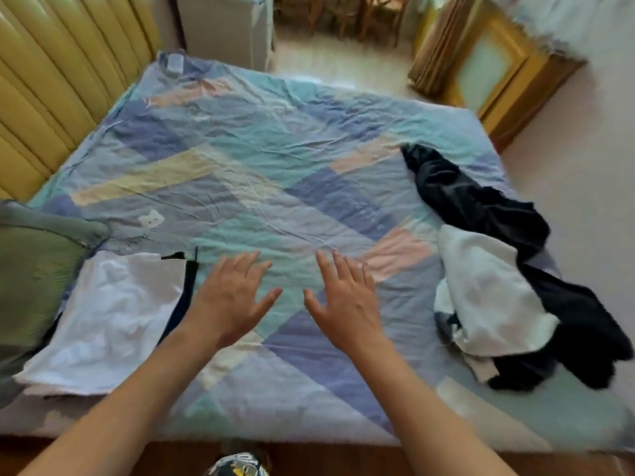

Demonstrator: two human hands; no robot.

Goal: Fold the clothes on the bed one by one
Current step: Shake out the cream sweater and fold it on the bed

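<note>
My left hand [230, 300] and right hand [347, 304] hover flat, fingers spread, holding nothing; the unfolded heap [494, 286] lies off my right fingertips, stretching away from me.

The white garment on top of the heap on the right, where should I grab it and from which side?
Probably pinch the white garment at its upper rounded edge, reaching across with the right hand from the bed's middle. It lies crumpled on top of the dark clothes, so that near side is exposed and should lift off cleanly.
</note>
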